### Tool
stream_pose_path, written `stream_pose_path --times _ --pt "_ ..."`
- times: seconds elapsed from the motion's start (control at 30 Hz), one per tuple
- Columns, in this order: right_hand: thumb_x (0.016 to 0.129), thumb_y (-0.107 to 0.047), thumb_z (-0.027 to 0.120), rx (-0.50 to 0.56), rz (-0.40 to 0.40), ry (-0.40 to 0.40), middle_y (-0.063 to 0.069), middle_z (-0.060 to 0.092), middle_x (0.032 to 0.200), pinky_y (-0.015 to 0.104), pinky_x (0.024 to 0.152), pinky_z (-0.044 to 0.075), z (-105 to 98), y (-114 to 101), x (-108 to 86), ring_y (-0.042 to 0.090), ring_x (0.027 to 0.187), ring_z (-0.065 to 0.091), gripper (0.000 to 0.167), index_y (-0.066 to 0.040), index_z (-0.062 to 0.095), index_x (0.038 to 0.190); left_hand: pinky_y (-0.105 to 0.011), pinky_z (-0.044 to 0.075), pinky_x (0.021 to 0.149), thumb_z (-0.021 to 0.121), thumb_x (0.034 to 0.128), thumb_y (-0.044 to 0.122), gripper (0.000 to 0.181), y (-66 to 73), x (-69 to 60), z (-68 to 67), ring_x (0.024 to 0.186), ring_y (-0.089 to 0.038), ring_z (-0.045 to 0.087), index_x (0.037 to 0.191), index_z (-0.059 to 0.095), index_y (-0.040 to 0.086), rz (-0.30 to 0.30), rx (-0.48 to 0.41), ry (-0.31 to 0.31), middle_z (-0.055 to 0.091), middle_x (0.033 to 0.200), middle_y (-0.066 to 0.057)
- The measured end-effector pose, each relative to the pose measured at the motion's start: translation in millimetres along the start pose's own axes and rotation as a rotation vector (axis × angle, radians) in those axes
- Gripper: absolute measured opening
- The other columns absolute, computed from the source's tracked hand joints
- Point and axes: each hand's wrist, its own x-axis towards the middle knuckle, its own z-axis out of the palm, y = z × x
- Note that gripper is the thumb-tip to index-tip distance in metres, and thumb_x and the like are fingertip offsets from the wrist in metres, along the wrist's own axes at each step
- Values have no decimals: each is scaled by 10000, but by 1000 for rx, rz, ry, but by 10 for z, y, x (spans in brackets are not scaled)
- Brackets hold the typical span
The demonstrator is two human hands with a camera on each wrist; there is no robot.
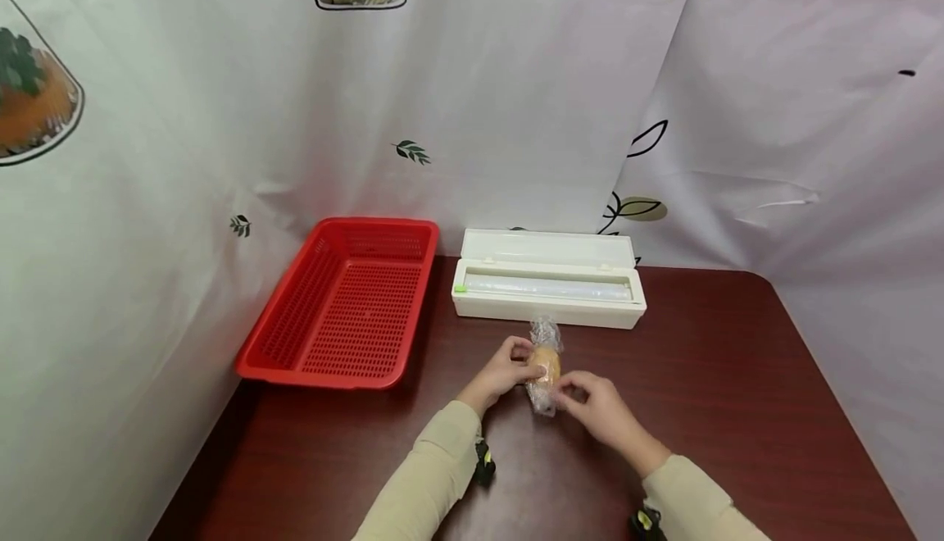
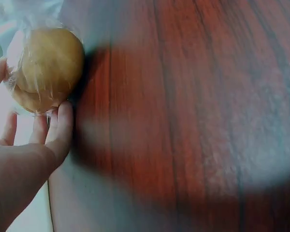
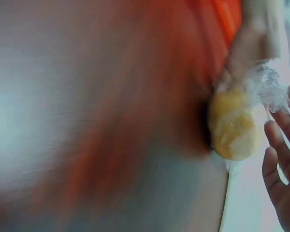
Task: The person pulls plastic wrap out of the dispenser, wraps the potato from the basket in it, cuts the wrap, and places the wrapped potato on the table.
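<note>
A round golden bun point(image 1: 544, 365) wrapped in clear cling film lies at the middle of the table, below the white box. Loose film point(image 1: 546, 332) bunches up on its far side, and more sticks out on its near side. The left hand point(image 1: 507, 373) holds the bun from the left, its thumb on one side and fingers on the other, as the left wrist view shows the bun point(image 2: 50, 70). On the right, the right hand point(image 1: 601, 410) pinches the near end of the film with thumb and fingertips; the crumpled film point(image 3: 268, 87) shows in the right wrist view.
Behind the hands stands a white cling film dispenser point(image 1: 546, 309), its lid raised, a film roll inside and a green slider at its left. A red perforated plastic basket point(image 1: 332, 379) sits at the left. Patterned white cloth point(image 1: 516, 115) hangs behind the dark wooden table point(image 1: 737, 377).
</note>
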Motion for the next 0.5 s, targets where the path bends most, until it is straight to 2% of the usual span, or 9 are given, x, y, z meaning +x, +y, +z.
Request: stream_pose_path --times 0.17,0.27,0.37,0.43,0.5 --pt "793 -123 730 109 279 39 13 613 759 231 579 426 41 98 263 96 659 512 122 -40 653 838 -290 479 724 616 831 -37 313 -38 -5 -16 961 -202 541 1118 498 2 10 27 -11 526 1087 -107" --pt "776 -85 739 178 394 46 27 558 717 220 557 398 88 166 343 116 638 481 187 2 590 848 -316 473 787 581 877 31 300 -85 -12 -33 976 -209 550 1159 494 -25 10 -58 -25 531 1137 -141" --pt "762 -47 741 242 463 48 29 479 686 226 516 367 118 197 382 127 596 436 260 -2 499 846 -373 417 903 570 891 73 453 -117 -36 -43 1095 -265 488 1293 388 -33 31 -134 -63 429 1291 -201" --pt "767 -42 732 290 492 16 32 459 697 243 501 374 114 211 407 133 583 433 303 -6 450 873 -416 369 963 615 859 60 620 -118 -62 -36 1182 -319 416 1375 276 -6 45 -128 -70 336 1363 -231" --pt "778 -57 722 349 518 -48 54 464 728 275 504 398 74 225 436 156 588 455 344 8 420 932 -447 328 996 669 811 20 797 -109 -95 -12 1237 -365 345 1428 166 46 51 -103 -56 272 1395 -246"
